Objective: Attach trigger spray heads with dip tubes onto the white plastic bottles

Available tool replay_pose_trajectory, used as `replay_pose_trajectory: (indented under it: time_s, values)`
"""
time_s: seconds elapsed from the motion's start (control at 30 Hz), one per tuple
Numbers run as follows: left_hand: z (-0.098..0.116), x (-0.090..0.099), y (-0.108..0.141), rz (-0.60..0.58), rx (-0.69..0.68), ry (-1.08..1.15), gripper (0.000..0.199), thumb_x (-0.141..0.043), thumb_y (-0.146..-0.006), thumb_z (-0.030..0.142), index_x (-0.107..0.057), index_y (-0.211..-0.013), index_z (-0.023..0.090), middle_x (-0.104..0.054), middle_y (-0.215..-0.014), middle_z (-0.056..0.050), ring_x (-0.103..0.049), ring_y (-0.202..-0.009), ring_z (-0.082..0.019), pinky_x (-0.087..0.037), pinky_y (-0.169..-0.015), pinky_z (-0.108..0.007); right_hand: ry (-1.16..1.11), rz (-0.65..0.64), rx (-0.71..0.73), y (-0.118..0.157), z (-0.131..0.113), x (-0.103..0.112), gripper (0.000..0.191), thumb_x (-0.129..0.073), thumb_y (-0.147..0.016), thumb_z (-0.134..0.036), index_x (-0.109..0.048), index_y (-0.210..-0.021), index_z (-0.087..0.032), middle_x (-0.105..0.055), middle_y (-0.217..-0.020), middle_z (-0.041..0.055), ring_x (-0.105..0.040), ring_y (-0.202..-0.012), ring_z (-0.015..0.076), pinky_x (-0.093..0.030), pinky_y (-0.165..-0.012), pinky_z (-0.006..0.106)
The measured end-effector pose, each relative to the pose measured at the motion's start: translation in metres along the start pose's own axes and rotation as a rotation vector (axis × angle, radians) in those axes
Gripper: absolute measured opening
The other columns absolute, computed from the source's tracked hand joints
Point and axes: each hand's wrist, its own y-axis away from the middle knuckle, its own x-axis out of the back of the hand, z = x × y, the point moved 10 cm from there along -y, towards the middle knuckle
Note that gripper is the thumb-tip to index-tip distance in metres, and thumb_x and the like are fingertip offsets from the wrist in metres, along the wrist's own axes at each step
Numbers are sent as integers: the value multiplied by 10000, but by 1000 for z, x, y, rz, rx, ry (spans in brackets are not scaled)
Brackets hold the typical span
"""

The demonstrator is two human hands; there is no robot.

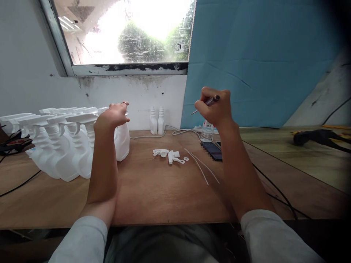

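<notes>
My right hand (215, 106) is closed around a dark screwdriver-like tool (212, 100), its thin metal tip pointing down and left, above the table. Raised at the right end of a group of white spray bottles (65, 153), my left hand (115, 114) has its fingers partly spread over a white bottle (122, 140); whether it touches the bottle top is hidden. Two white trigger spray heads (161, 152) (173, 157) lie on the table between the hands, with small white rings (186, 159) beside them. Two thin white tubes (201, 168) lie to their right.
Against the wall stand two small white bottles (154, 122) (161, 122). A clear container (207, 132) and a dark phone (212, 151) are near my right forearm. Cables cross the wooden table (153, 197) at both sides. A black object (315, 138) lies far right.
</notes>
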Motion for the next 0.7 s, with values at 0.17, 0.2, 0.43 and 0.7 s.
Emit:
replay_pose_trajectory:
  time_s: [0.17,0.2,0.43,0.7]
  values:
    - [38,13,12,17,-275,194,507,-512,-832,228,-490,-1335,283,-656,-1142,-67,-618,-943,-210,-476,-759,-298,-343,-71,-134,2,-7,-5,319,-546,-858,-530,-636,-821,-226,-594,-639,32,-553,-552,151,-392,-468,285]
    - [49,20,16,71,-350,199,473,-511,-839,223,-516,-1310,273,-673,-1089,-60,-618,-936,-204,-473,-760,-293,-405,-122,-175,4,-7,-10,380,-519,-868,-575,-655,-862,-220,-604,-631,33,-566,-526,146,-401,-455,279]
    - [104,70,58,453,-733,378,358,-481,-935,374,-526,-1266,244,-643,-1163,-61,-620,-975,-175,-485,-837,-307,-577,-375,-151,10,-28,-35,406,-650,-777,-585,-651,-784,-179,-647,-704,44,-595,-587,137,-433,-486,262]
    - [127,77,70,457,-581,395,510,-426,-940,484,-332,-1421,343,-457,-1422,-42,-405,-1313,-289,-441,-966,-402,-590,-277,-58,4,-49,-26,327,-788,-675,-456,-587,-799,-229,-492,-708,-6,-505,-692,147,-441,-565,281]
